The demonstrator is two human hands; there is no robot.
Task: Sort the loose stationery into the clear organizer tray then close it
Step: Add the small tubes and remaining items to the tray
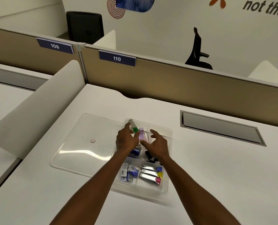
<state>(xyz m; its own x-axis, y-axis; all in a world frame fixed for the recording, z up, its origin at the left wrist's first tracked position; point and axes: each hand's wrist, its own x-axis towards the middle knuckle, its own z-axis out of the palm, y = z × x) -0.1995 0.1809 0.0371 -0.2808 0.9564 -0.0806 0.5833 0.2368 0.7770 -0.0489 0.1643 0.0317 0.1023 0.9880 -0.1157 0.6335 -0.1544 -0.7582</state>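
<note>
A: Where's the tray point(168, 184)?

B: On the desk point(200, 168), lid point(86, 143) lying flat to its left, touching it.

A: And the hands?

B: Both are over the far compartments. The left hand point(126, 141) pinches a green-capped item point(134, 127); the right hand point(157, 143) is spread, fingers relaxed, gripping nothing, thumb beside a lilac tube point(141, 135).

A: What's sorted?

B: Clippers point(151, 174) near right, packets point(129, 172) near left, binder clips point(150, 157) behind.

clear organizer tray point(168, 161), lilac bottle point(141, 135), green cap point(135, 129), white desk point(200, 168)
</note>
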